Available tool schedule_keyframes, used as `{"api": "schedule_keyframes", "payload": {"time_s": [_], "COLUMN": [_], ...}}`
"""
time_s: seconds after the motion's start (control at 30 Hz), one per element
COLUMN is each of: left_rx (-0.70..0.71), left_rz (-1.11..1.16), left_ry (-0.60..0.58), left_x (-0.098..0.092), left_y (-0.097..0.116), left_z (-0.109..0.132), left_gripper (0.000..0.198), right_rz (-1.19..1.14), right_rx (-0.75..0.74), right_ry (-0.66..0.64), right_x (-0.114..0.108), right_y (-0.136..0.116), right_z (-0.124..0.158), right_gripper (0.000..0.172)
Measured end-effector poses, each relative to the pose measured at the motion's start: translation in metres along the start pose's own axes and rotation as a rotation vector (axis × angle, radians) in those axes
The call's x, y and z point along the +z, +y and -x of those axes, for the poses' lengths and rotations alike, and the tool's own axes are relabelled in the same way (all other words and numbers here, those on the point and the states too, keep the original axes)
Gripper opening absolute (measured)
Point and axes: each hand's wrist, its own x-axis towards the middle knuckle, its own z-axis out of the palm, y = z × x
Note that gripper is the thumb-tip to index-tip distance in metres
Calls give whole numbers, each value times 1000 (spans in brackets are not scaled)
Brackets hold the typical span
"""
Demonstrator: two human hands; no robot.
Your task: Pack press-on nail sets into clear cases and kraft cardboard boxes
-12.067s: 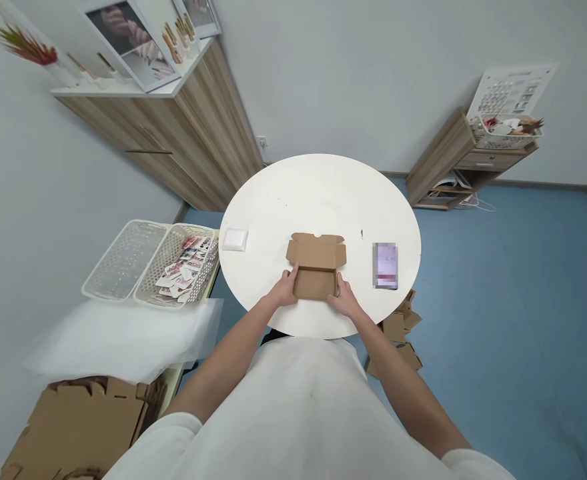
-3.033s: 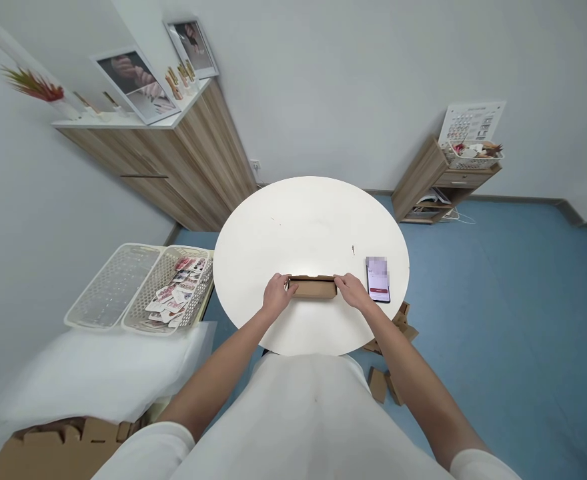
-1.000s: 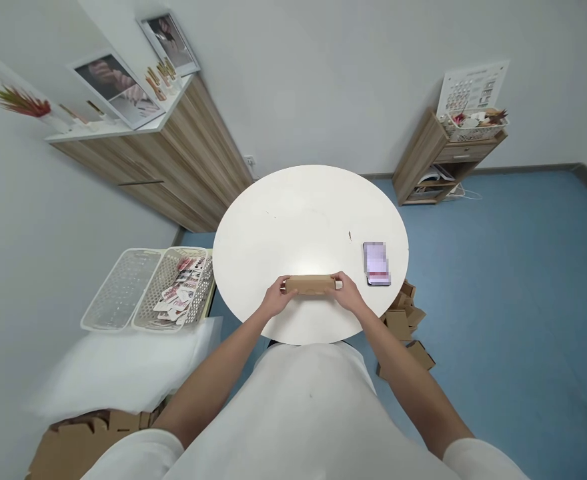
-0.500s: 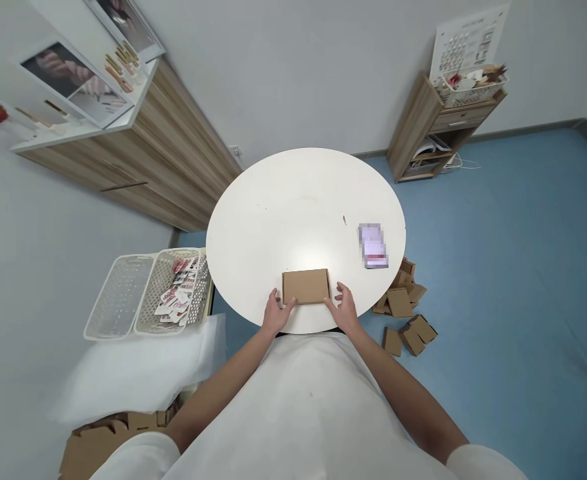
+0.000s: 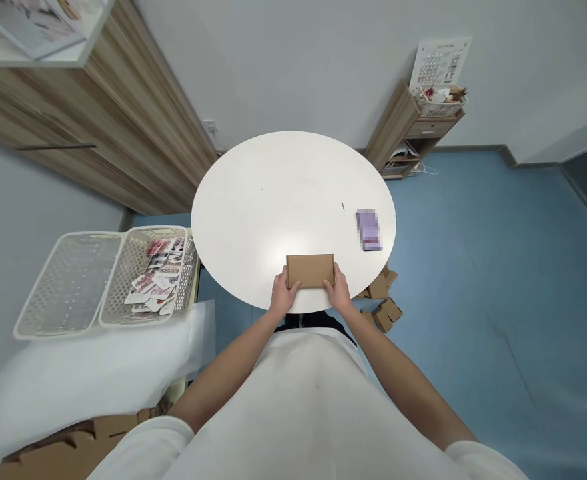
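Note:
A flat brown cardboard box [image 5: 310, 271], its lid closed, is at the near edge of the white oval table [image 5: 273, 200]. My left hand [image 5: 283, 291] grips the box's left end, the thumb at its near edge and the fingers along the side. At the opposite end my right hand [image 5: 338, 289] holds it the same way. The undersides of the fingers are hidden. Whether the box rests on the table or is slightly raised, I cannot tell. Right of it lies a purple blurred-out object [image 5: 369, 230].
Left of the table stand two white plastic baskets, one basket [image 5: 146, 280] holding many printed cards, the other basket [image 5: 68, 283] beside it. White sheet material [image 5: 98, 367] lies below them. Folded cardboard boxes [image 5: 383, 313] are on the floor at right. A wooden cabinet [image 5: 408, 133] stands behind.
Both hands have closed in on the ends of the cardboard box; before, their fingers were apart beside it. The camera view has shifted too.

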Motion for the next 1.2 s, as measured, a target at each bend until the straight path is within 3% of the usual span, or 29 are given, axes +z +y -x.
{"api": "schedule_keyframes", "payload": {"time_s": [0.13, 0.3, 0.43, 0.57, 0.7, 0.9, 1.03, 1.2], "left_rx": [46, 100, 126, 222, 358, 408, 382, 344], "left_rz": [44, 49, -16, -135, -264, -309, -329, -332], "left_ry": [8, -68, -149, -271, -428, -642, -696, -656], "left_x": [3, -2, 4, 27, 70, 169, 228, 271], "left_y": [-5, -1, 15, 48, 90, 155, 188, 211], "left_z": [11, 19, 23, 21, 12, 4, -7, -31], "left_gripper": [63, 60, 54, 51, 47, 54, 53, 59], "right_rz": [-75, -214, -298, -320, -279, -222, -156, -81], "right_rx": [5, 101, 209, 252, 298, 378, 395, 343], "right_ry": [73, 100, 111, 225, 400, 586, 533, 462], "right_x": [6, 4, -21, -56, -95, -164, -208, -247], "right_y": [4, 7, 23, 50, 86, 153, 186, 207], "right_z": [18, 37, 52, 69, 82, 79, 58, 19], "right_gripper": [68, 67, 54, 48, 49, 53, 60, 69]}}
